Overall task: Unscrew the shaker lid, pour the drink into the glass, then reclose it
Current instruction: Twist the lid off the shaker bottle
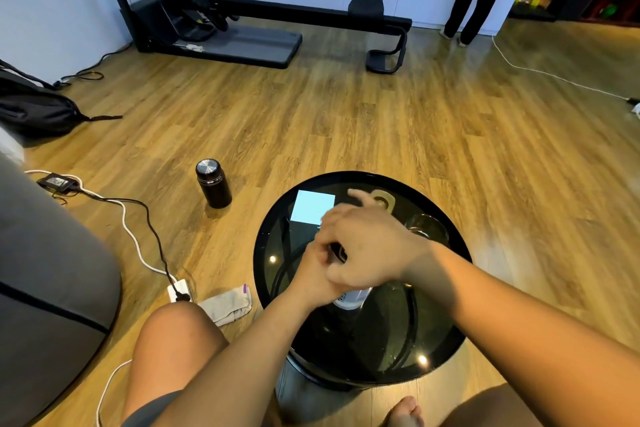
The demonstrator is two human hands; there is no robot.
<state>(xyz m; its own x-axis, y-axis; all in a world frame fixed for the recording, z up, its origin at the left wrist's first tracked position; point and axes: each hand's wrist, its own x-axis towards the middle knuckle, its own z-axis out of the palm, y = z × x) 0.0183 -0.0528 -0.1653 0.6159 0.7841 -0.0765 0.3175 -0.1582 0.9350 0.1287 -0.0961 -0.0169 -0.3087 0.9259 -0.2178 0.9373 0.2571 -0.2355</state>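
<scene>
The shaker [351,298] stands on the round black glass table [433,350], mostly hidden by my hands; only its pale lower body shows. My left hand [317,274] wraps around its side. My right hand [363,246] lies over its top, fingers curled on the dark lid, which is barely visible between the hands. A clear glass [427,227] stands just right of and behind my right wrist.
A pale blue square sheet [313,206] and a beige flat object [382,199] lie at the table's far side. On the wooden floor are a black flask [213,188], cables, a power strip [180,291] and a sock [228,305]. A person stands far right.
</scene>
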